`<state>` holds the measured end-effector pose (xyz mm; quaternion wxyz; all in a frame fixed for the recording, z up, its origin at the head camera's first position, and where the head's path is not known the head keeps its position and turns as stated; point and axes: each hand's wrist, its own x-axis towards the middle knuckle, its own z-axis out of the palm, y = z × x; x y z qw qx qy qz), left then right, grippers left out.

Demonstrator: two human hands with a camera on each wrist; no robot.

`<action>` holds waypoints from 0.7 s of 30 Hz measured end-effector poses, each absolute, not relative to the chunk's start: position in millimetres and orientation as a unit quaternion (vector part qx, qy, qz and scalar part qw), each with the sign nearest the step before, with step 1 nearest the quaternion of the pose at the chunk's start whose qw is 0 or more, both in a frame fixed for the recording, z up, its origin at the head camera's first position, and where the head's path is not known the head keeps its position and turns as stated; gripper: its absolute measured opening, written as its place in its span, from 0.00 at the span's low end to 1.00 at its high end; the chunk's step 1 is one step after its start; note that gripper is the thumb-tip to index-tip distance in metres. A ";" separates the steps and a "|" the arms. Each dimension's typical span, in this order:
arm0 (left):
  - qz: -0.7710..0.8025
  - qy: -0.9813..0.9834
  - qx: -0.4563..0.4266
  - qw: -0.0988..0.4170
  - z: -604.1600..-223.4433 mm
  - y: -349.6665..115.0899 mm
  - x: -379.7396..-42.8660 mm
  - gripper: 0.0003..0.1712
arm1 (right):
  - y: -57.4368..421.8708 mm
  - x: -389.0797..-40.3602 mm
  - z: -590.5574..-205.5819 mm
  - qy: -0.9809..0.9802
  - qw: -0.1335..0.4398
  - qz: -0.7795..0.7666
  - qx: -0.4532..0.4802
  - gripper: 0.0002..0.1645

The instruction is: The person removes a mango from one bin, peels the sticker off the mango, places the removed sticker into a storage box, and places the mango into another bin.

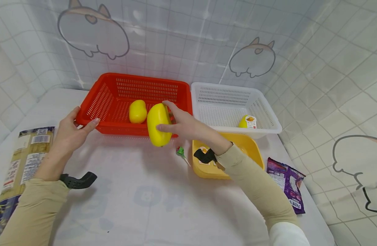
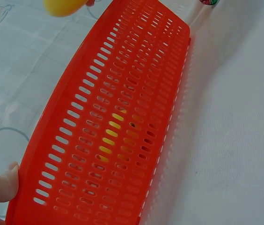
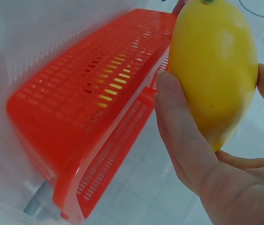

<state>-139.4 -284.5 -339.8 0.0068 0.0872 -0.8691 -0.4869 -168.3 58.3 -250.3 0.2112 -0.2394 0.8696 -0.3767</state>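
Observation:
My right hand holds a yellow mango above the front rim of the red basket, thumb on one side and fingers on the other. The right wrist view shows this mango large, with a small green spot at its top end. A second mango lies inside the red basket and shows through the wall slots in the left wrist view. My left hand grips the basket's front left corner, and its fingers are at the rim in the left wrist view.
A white basket with a labelled yellow fruit stands right of the red one. Before it is a yellow basket, partly behind my right arm. A green lollipop, a purple snack bag and a long printed packet lie on the table.

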 end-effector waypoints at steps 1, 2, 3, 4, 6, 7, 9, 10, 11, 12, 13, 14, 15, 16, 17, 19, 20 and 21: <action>-0.487 -0.869 0.087 0.007 -339.8 -284.4 -139.5 0.57 | 57.7 -170.0 -249.9 0.869 0.210 -0.379 -0.241 0.51; -0.487 -0.869 0.087 0.008 -339.8 -284.3 -139.6 0.57 | 57.0 -171.4 -249.1 0.868 0.210 -0.381 -0.241 0.51; -0.487 -0.869 0.087 0.008 -339.8 -284.1 -139.7 0.57 | 56.5 -172.8 -248.5 0.868 0.208 -0.381 -0.241 0.50; -0.487 -0.869 0.087 0.009 -339.7 -283.9 -139.7 0.57 | 55.9 -174.2 -247.8 0.868 0.208 -0.381 -0.240 0.50; -0.488 -0.868 0.087 0.010 -339.6 -283.4 -139.8 0.57 | 54.9 -177.2 -246.4 0.868 0.208 -0.383 -0.238 0.50; -0.488 -0.868 0.087 0.011 -339.5 -283.2 -139.7 0.57 | 54.3 -179.2 -245.8 0.868 0.206 -0.383 -0.239 0.50; -0.487 -0.869 0.088 0.011 -339.3 -283.2 -139.4 0.57 | 53.1 -182.8 -244.8 0.867 0.209 -0.387 -0.235 0.50; -0.486 -0.869 0.089 0.011 -339.3 -283.3 -139.2 0.57 | 52.4 -185.0 -244.4 0.864 0.213 -0.393 -0.232 0.50; -0.486 -0.869 0.089 0.010 -339.2 -283.3 -139.1 0.57 | 51.6 -187.1 -243.9 0.862 0.216 -0.397 -0.230 0.50; -0.485 -0.870 0.090 0.010 -339.2 -283.4 -138.9 0.57 | 51.0 -189.4 -243.6 0.858 0.220 -0.404 -0.227 0.50; -0.485 -0.870 0.090 0.010 -339.2 -283.7 -138.8 0.57 | 50.2 -191.8 -243.4 0.854 0.225 -0.412 -0.224 0.50; -0.484 -0.870 0.090 0.010 -339.2 -283.6 -138.8 0.57 | 49.5 -193.8 -242.8 0.852 0.229 -0.417 -0.221 0.50; -0.485 -0.870 0.090 0.010 -339.2 -283.5 -138.7 0.57 | 48.7 -196.4 -242.5 0.849 0.232 -0.422 -0.219 0.50; -0.485 -0.870 0.090 0.010 -339.3 -283.7 -138.8 0.57 | 48.0 -198.5 -241.9 0.846 0.235 -0.426 -0.218 0.50; -0.487 -0.869 0.089 0.010 -339.4 -283.7 -138.7 0.57 | 47.3 -200.5 -241.0 0.846 0.236 -0.426 -0.217 0.50; -0.490 -0.867 0.089 0.010 -339.8 -284.2 -138.7 0.57 | 46.0 -204.6 -239.5 0.845 0.239 -0.426 -0.218 0.50; -0.490 -0.867 0.090 0.010 -339.9 -284.2 -138.6 0.57 | 45.4 -205.9 -238.4 0.846 0.238 -0.424 -0.219 0.49; -0.491 -0.867 0.090 0.010 -340.1 -284.6 -138.5 0.57 | 44.9 -207.3 -237.4 0.846 0.240 -0.424 -0.218 0.49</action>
